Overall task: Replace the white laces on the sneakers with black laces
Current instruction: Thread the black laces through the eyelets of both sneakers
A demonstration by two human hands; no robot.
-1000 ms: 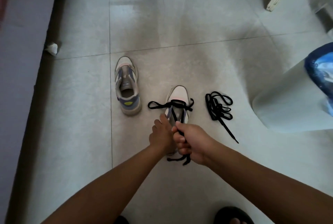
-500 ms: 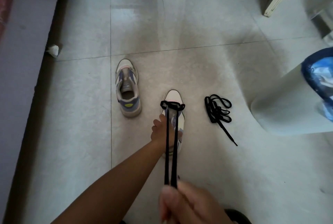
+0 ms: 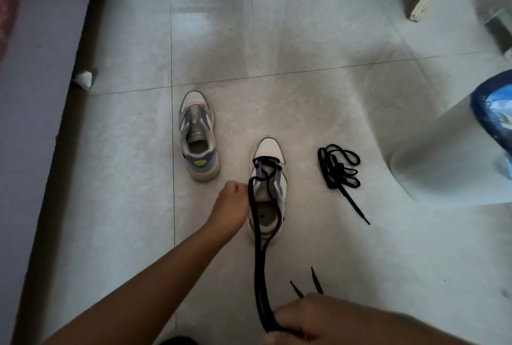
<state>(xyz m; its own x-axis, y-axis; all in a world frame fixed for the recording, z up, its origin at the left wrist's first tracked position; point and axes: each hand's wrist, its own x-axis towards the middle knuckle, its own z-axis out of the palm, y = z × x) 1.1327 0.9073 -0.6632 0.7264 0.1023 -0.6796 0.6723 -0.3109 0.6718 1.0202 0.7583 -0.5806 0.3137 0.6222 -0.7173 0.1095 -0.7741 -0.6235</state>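
I had the near sneaker [image 3: 268, 192] at centre, my left hand [image 3: 232, 200] curled against its 9 o'clock side, what it held hidden, and my right hand [image 3: 304, 317] at 6 o'clock pinching both runs of the black lace [image 3: 259, 261]. Uneven pulling could, I judged, leave mismatched ends or yank the lace from its lowest eyelets.

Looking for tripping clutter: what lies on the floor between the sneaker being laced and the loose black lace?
Only bare floor tile shows, in the head view, between the sneaker being laced and the loose black lace.
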